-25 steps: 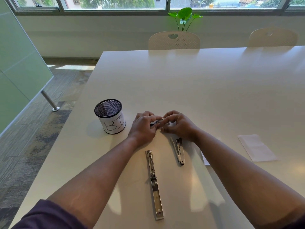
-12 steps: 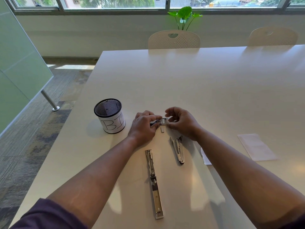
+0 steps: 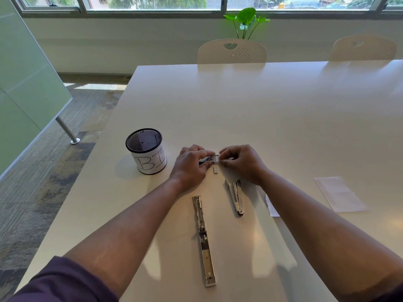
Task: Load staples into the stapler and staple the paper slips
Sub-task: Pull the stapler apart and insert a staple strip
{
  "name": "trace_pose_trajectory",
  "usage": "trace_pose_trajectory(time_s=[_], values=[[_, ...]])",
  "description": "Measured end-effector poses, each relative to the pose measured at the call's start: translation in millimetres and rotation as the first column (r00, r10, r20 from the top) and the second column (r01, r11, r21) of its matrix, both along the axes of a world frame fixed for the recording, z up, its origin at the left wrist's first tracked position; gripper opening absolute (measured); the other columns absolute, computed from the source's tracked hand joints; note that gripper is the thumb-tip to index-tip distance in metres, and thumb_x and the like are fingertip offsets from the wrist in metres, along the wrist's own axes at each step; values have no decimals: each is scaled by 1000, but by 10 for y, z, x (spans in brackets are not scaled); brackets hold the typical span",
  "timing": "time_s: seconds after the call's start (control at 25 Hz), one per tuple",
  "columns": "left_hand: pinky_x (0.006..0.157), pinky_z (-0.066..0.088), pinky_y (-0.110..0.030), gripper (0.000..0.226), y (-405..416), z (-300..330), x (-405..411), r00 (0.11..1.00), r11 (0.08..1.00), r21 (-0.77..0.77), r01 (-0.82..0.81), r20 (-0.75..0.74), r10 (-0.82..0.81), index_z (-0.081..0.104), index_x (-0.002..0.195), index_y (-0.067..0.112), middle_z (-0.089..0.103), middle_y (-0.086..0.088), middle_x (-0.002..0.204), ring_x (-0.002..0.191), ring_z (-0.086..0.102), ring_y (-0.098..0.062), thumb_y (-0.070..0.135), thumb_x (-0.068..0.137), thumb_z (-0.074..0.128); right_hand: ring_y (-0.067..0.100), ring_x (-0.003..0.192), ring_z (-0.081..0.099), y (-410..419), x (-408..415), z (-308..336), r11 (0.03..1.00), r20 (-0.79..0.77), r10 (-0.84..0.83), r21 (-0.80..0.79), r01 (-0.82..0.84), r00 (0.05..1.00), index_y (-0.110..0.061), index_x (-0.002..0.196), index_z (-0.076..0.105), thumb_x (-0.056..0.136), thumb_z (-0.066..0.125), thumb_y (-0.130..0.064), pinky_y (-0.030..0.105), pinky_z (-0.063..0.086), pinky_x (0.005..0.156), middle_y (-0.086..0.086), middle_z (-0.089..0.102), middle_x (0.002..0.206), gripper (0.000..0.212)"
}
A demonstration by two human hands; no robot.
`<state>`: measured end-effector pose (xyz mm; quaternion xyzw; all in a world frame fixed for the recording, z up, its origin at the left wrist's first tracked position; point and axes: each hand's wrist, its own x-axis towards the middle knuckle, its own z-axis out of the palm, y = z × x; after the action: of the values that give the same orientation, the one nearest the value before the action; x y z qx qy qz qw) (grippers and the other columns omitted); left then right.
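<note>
Fingertips of both hands, left hand (image 3: 190,165) and right hand (image 3: 242,163), pinch a small strip of staples (image 3: 216,158) between them above the table (image 3: 261,118). Nearer lies an opened stapler (image 3: 204,238); paper slips (image 3: 340,194) rest right; a mesh cup (image 3: 146,150) stands left.

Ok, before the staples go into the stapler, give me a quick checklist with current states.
1. Staple strip pinched between left hand and right hand: ok.
2. Opened stapler lying flat on table, within reach: ok.
3. Stapler channel empty: cannot tell.
4. Loose staple piece lying on table under the hands: not ok.
5. Paper slip at hand: ok.
</note>
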<state>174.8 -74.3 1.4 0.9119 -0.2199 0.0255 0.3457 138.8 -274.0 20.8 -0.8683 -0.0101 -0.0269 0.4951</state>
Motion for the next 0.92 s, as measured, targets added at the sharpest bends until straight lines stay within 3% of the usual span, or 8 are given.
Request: trace_pose_trajectory(time_s=[0.08,0.2,0.36,0.6,0.76,0.92], values=[[101,43,-38,33,6,-1,3,1000,1000,-12,7,-8,-7,68,127,30,61,7,119,116,44,-17,30,94,68,9,97,65,5,8,-6,1000,8,12,-9,-12,1000,-12,92,80,87,75,-11,24,51,82,-2,71,110,7],[100,44,-37,37,10,-6,7,1000,999,-54,4,-10,-5,66,128,30,66,9,118,116,47,-16,27,91,71,13,97,68,24,24,-15,1000,17,8,-4,-8,1000,-10,90,81,86,76,-9,33,55,86,-1,73,108,6],[85,46,-30,47,-2,-2,-1,999,991,-130,-21,-43,15,58,128,36,64,17,101,108,52,-14,27,86,78,16,96,70,41,48,-20,1000,-3,16,12,-16,1000,-10,87,81,83,80,-12,43,56,92,0,76,104,4],[88,56,-44,53,0,30,-12,997,977,-209,-31,-69,17,56,127,31,70,10,100,103,65,-20,26,81,83,16,92,73,95,62,-47,1000,-4,-3,20,3,1000,-12,88,79,79,86,-18,43,59,88,1,77,99,13],[88,59,-43,54,3,56,-33,998,964,-263,-21,-69,2,59,126,20,74,3,102,95,72,-16,21,79,86,17,83,71,81,55,-42,1000,-1,-8,-4,8,1000,-18,95,77,78,86,-25,37,60,76,-1,75,90,21],[88,61,-37,51,7,68,-49,994,954,-295,-54,-102,25,62,121,14,74,-2,105,94,73,-13,18,77,88,13,86,70,37,38,-35,1000,-4,4,-22,-4,1000,-21,103,76,82,83,-22,33,60,77,-2,74,94,23]])
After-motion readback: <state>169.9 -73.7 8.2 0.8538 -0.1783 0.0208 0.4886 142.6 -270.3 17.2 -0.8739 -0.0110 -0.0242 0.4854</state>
